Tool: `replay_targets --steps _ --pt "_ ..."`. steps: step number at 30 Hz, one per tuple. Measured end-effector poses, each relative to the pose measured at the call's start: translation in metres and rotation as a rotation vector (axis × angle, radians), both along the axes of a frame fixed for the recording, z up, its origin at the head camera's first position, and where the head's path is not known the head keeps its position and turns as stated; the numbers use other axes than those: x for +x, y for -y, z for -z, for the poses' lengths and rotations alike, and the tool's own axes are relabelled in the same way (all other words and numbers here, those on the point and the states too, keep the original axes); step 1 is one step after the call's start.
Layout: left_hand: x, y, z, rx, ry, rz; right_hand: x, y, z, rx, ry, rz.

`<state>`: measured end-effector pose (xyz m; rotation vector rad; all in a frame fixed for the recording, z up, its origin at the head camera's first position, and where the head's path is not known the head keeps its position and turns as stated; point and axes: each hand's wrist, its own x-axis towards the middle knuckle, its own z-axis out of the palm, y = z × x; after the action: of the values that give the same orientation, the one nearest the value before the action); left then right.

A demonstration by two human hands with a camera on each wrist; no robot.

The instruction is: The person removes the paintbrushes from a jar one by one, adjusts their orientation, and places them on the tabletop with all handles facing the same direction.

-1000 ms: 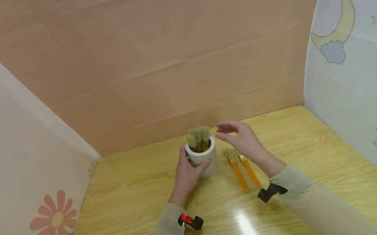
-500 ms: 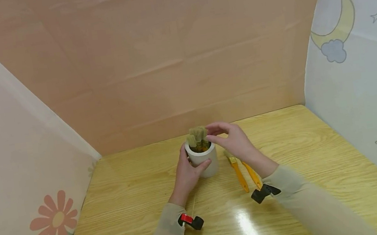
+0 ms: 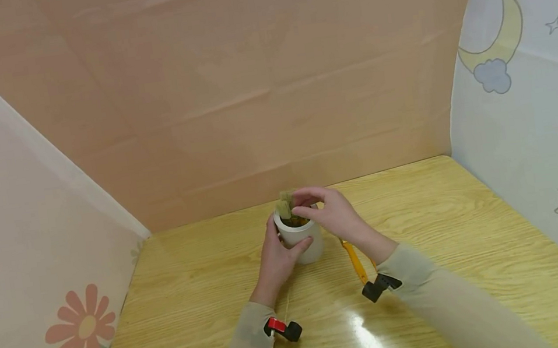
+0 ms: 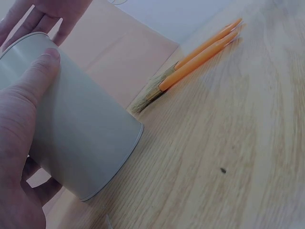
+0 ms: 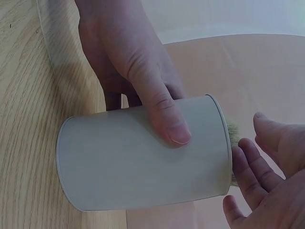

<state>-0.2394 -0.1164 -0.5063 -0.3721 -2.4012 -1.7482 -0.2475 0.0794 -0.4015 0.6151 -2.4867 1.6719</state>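
A white cylindrical cup [image 3: 311,246] stands on the wooden table, holding several paintbrushes [image 3: 283,208] with their bristles up. My left hand [image 3: 276,262] grips the cup's side, its thumb across the front in both wrist views. Over the rim reaches my right hand [image 3: 334,214], thumb and fingers parted around the right-hand bristles, covering some of them in the head view. Bristles [image 5: 232,131] show past the rim in the right wrist view, beside the right fingers. Two orange-handled paintbrushes [image 4: 200,59] lie on the table right of the cup, partly hidden by my right arm in the head view.
The wooden table [image 3: 195,302] meets a plain pinkish-brown backdrop [image 3: 250,113] just behind the cup. Pale printed sheets stand at the left [image 3: 8,204] and at the right [image 3: 542,121].
My right hand has moved left and slightly down, from beside the cup to the bristles over its rim. My left hand and the cup have stayed in place.
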Motion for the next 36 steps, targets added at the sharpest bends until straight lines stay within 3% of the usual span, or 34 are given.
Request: replay_targets --steps 13,24,36 --pt "0.0 0.0 0.001 -0.003 0.001 0.006 -0.006 0.01 0.003 0.023 -0.004 -0.016" --pt "0.0 0.001 0.002 0.0 -0.015 0.027 -0.008 0.021 0.01 0.137 -0.098 0.03" --pt "0.0 0.001 0.0 -0.015 -0.006 0.019 -0.01 0.027 0.012 0.108 -0.095 0.082"
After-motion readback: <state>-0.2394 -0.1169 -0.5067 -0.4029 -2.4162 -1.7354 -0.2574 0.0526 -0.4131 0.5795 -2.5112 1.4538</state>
